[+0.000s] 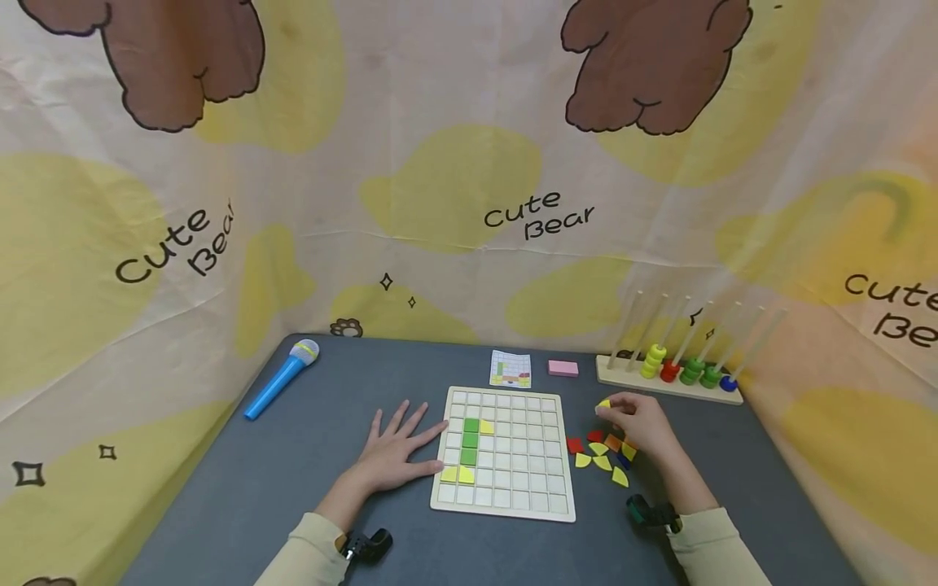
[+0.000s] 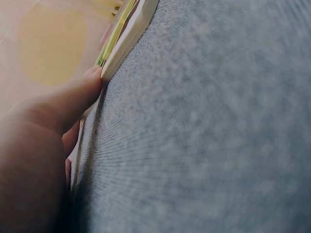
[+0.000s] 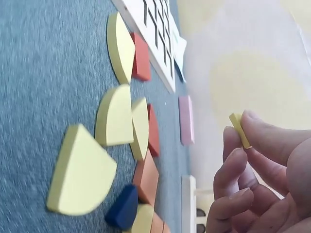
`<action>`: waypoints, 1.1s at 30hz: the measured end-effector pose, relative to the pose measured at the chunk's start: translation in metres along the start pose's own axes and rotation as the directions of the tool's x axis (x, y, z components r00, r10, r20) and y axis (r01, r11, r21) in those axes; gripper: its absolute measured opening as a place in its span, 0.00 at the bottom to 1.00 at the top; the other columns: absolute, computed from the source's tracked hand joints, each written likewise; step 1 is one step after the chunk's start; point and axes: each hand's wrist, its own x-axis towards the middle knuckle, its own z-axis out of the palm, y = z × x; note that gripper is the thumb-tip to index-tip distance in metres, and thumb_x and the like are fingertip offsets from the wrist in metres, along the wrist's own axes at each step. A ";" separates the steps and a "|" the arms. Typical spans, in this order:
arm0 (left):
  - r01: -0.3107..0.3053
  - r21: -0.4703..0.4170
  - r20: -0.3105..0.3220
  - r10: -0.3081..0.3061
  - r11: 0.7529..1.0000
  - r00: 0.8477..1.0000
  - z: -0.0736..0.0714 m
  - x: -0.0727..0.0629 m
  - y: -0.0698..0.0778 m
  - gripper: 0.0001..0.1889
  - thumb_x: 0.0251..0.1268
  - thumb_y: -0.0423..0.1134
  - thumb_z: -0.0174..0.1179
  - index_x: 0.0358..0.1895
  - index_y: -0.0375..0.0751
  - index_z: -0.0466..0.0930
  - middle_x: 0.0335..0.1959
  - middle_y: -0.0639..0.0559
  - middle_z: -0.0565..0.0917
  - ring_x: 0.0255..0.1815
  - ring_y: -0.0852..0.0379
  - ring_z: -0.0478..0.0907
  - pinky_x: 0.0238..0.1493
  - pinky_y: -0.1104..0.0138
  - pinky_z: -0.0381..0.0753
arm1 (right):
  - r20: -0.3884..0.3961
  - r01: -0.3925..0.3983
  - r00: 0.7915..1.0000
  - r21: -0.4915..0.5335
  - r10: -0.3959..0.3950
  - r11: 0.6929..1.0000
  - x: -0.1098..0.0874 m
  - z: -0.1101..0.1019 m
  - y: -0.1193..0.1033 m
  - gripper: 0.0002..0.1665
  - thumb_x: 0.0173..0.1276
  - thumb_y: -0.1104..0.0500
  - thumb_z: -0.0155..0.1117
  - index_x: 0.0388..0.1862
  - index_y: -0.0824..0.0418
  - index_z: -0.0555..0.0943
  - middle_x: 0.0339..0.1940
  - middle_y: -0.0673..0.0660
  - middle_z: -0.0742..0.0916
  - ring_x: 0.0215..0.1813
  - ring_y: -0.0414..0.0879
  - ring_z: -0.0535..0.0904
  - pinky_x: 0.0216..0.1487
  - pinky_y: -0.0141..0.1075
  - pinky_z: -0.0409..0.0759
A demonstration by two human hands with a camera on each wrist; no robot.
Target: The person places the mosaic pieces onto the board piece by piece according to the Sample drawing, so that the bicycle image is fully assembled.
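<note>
A wooden grid board (image 1: 542, 515) lies on the dark table, with green squares (image 1: 470, 440) and yellow pieces (image 1: 466, 474) set in its left cells. My left hand (image 1: 392, 456) is spread flat beside the board, its thumb (image 2: 92, 85) and a fingertip touching the left edge. Between the thumb and fingers of my right hand (image 1: 639, 419) a small yellow block (image 3: 239, 130) is pinched, held above the table. Below it are loose pieces: yellow quarter circles (image 3: 83, 174), red pieces (image 3: 141, 57), an orange piece (image 3: 146, 178) and a dark blue piece (image 3: 122, 208).
Behind the board lie a printed pattern card (image 1: 510, 369) and a pink block (image 1: 563, 369). A peg rack with coloured rings (image 1: 670, 381) stands at the back right. A blue toy microphone (image 1: 282, 379) lies at the left. Printed cloth (image 1: 440, 187) hangs behind the table.
</note>
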 end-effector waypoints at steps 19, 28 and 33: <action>0.004 0.007 0.005 -0.004 1.000 1.000 -0.003 -0.001 0.002 0.39 0.64 0.77 0.47 0.78 0.74 0.58 0.84 0.53 0.50 0.84 0.38 0.36 0.74 0.30 0.30 | 0.042 0.076 0.996 0.037 -0.077 0.996 -0.020 0.036 -0.037 0.14 0.66 0.54 0.74 0.42 0.64 0.87 0.31 0.57 0.89 0.32 0.52 0.80 0.31 0.36 0.79; -0.001 -0.008 0.005 0.001 1.000 1.000 -0.002 -0.001 0.003 0.39 0.64 0.77 0.48 0.78 0.74 0.57 0.84 0.53 0.50 0.84 0.39 0.36 0.74 0.30 0.29 | 0.072 0.149 0.986 0.015 -0.150 0.989 -0.030 0.059 -0.054 0.07 0.66 0.56 0.74 0.37 0.59 0.89 0.30 0.53 0.88 0.31 0.46 0.75 0.27 0.33 0.73; 0.001 -0.007 -0.006 -0.001 1.000 1.000 -0.002 0.000 0.002 0.39 0.64 0.76 0.49 0.78 0.72 0.58 0.84 0.52 0.50 0.84 0.38 0.37 0.74 0.30 0.30 | 0.106 0.186 0.976 0.033 -0.189 0.982 -0.034 0.072 -0.058 0.05 0.66 0.57 0.73 0.36 0.58 0.90 0.28 0.51 0.88 0.30 0.46 0.77 0.28 0.34 0.75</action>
